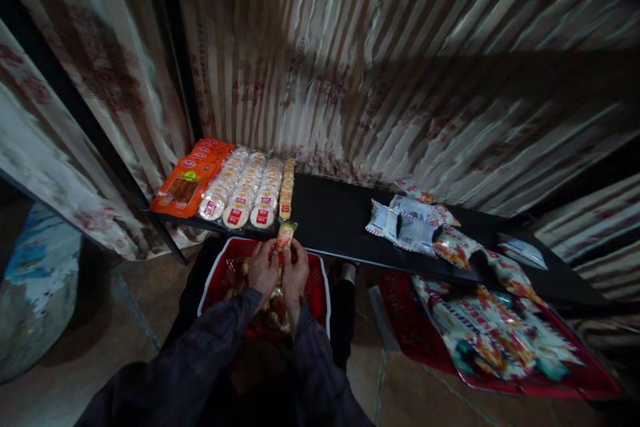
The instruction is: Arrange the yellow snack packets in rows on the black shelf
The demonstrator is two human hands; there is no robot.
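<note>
Between my left hand (263, 272) and my right hand (295, 273) is a small yellow snack packet (286, 236), its lower end pinched in the fingers of both. It is held upright over the far rim of a red basket (213, 285), close to the shelf's front edge. Inside the basket lie more small wrapped snacks (276, 307), partly hidden by my hands and sleeves. Just beyond the held packet, a narrow row of similar yellow packets (287, 190) stands on the black shelf (330, 213). To its left run several rows of round white wrapped snacks (263, 215).
Orange snack bags (183, 187) lie at the shelf's left end by a black post (177, 40). White and red snack bags (417, 230) lie loosely toward the right. A second red basket (545, 383), full of bags, stands below there. A pleated curtain (340, 80) hangs behind.
</note>
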